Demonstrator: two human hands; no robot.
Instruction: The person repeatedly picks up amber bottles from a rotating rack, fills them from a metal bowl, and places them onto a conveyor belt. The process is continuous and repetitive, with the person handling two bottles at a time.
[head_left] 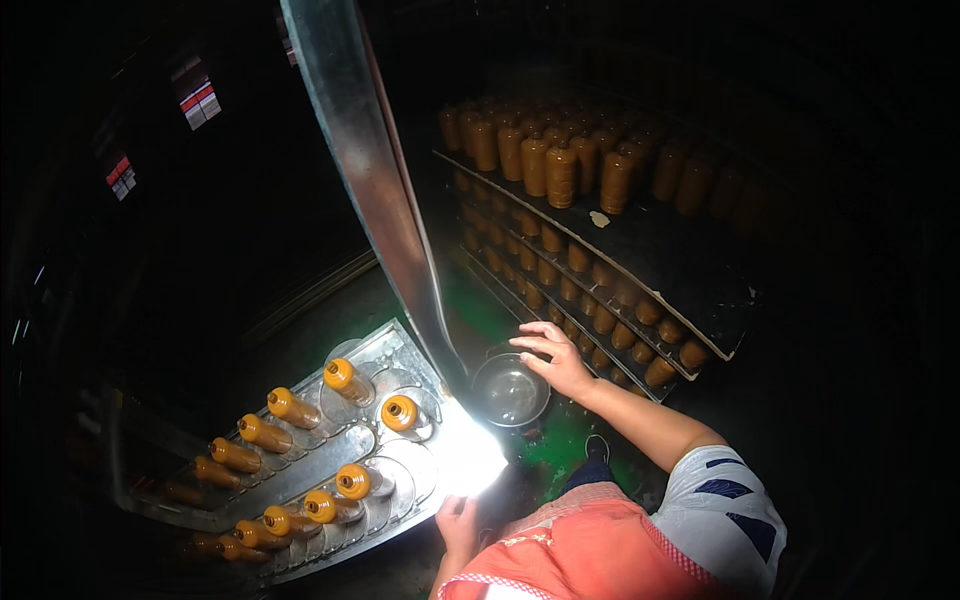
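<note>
My right hand (548,358) is raised with its fingers spread and holds nothing. It hovers at the edge of a round metal basin (512,392). Low down, my left hand (458,522) is beside the brightly lit end of a metal conveyor (345,452); its fingers look curled, with no object visible in them. Glossy amber-brown bottles stand on the conveyor's round holders in two rows. Closest to my hands are one bottle (402,412) at the rounded end and another (355,481) in the near row.
Behind the basin to the right, a multi-level rack (690,265) carries many similar brown bottles (534,166). A tall metal panel (375,150) rises between conveyor and rack. Strong glare (468,450) washes out the conveyor's end. The floor (565,450) looks green, with my shoe (597,447) on it.
</note>
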